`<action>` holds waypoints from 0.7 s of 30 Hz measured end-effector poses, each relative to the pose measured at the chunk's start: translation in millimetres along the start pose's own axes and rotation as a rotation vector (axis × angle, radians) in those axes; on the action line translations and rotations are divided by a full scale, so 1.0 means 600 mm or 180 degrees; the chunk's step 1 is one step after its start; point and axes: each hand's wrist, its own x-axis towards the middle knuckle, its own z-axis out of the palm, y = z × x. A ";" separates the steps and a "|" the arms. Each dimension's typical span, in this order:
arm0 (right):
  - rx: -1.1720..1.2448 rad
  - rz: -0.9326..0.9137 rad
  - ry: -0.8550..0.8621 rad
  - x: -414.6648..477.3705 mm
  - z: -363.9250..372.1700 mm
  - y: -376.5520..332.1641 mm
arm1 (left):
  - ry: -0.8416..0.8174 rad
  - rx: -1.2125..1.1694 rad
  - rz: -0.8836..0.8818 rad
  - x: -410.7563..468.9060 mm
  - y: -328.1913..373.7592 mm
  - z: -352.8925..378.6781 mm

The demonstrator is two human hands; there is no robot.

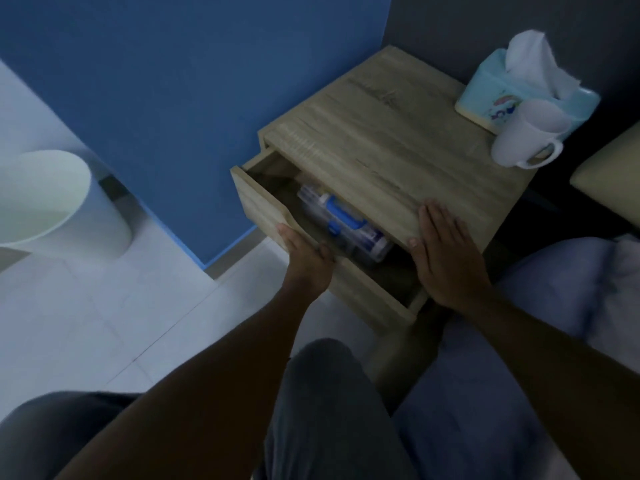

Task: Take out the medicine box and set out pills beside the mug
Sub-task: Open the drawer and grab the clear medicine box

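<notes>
Nightstand drawer [266, 206] open, medicine box [341, 225] inside.

Left hand [304, 256] clamps the drawer front; right hand [445, 251] lies flat, fingers apart, on the nightstand top, mug [523, 138] at its far corner.

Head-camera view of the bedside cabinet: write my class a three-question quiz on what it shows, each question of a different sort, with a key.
1. True or false: the wooden cabinet's drawer is shut.
2. Which hand grips the drawer's front panel? A) left hand B) right hand
3. Fill in: the white handled mug stands right in front of the pale blue ____ on the cabinet top.

Key
1. False: it is pulled partly open, showing the clear plastic medicine box with a blue handle inside.
2. A; the right hand lies flat on the cabinet top's front edge.
3. tissue box
</notes>
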 end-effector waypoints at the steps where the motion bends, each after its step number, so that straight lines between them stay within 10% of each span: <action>1: -0.0025 0.0017 -0.0006 0.000 0.000 -0.002 | 0.0002 0.0006 -0.0001 -0.008 -0.005 -0.006; 21: 0.0140 0.0672 -0.0416 0.019 0.002 -0.048 | 0.0197 0.0325 -0.0159 -0.078 -0.056 -0.067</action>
